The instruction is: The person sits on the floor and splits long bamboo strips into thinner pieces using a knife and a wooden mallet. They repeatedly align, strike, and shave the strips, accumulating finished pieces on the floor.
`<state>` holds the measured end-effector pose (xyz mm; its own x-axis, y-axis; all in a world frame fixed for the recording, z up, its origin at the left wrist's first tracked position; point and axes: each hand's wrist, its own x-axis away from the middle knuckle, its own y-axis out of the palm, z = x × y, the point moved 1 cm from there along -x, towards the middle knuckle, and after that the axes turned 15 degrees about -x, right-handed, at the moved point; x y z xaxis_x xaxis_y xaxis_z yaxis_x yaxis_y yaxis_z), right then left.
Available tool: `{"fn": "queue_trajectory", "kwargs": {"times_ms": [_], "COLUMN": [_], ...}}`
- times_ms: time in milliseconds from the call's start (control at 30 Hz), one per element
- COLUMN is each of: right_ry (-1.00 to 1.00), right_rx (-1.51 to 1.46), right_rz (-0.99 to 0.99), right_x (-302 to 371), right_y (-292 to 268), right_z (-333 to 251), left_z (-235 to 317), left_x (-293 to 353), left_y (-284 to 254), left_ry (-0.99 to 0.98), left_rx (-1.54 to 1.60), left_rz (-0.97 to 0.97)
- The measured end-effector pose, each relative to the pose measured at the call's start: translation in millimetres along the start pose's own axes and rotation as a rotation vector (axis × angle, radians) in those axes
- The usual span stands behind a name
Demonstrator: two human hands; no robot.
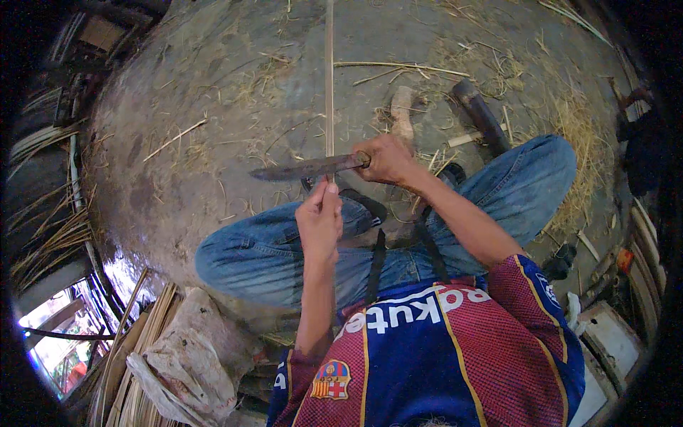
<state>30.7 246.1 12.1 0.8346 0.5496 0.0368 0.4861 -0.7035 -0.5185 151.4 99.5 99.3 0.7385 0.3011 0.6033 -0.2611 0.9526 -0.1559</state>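
Observation:
In my right hand (390,161) is the handle of a large knife (302,169); its broad, dark blade points left. My left hand (320,217) pinches the near end of a long, thin split strip, perhaps bamboo (329,85), between thumb and fingers. The strip runs straight away from me, past the top of the picture. The blade lies across the strip, just beyond my left fingertips. Whether its edge bites into the strip I cannot tell.
My crossed legs in jeans (249,249) frame the work. Beyond my right hand lie a pale wooden piece (402,110) and a dark cylinder (480,114). Shavings (569,135) litter the earthen floor. A whitish sack (192,356) and bundled strips (146,349) stand at the lower left.

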Motion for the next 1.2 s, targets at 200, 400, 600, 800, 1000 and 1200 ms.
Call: {"fn": "queue_trajectory", "kwargs": {"times_ms": [200,400,600,800,1000,1200], "right_ry": [0.188,0.606,0.697,0.068,0.394,0.445], "right_rx": [0.263,0.308,0.212,0.038,0.282,0.252], "right_rz": [0.027,0.343,0.487,-0.223,-0.054,0.264], "right_x": [-28.4,-63.9,-58.6,-13.2,-25.8,-38.0], "right_y": [-30.9,-121.5,-185.8,-42.5,-52.9,-96.1], "right_z": [10.0,112.6,177.3,9.2,38.0,89.4], "left_z": [-0.9,-20.4,-46.7,-29.4,-28.1,-56.9], "left_x": [21.7,94.4,122.6,89.0,112.8,131.8], "left_y": [-15.4,-39.5,-75.5,-54.8,-58.4,-71.3], "left_ry": [-0.026,-0.215,-0.113,0.329,0.328,0.223], "left_rx": [0.014,-0.166,-0.414,-0.890,-1.152,-0.750], "left_rz": [0.031,-0.112,0.012,0.356,0.420,0.471]}}
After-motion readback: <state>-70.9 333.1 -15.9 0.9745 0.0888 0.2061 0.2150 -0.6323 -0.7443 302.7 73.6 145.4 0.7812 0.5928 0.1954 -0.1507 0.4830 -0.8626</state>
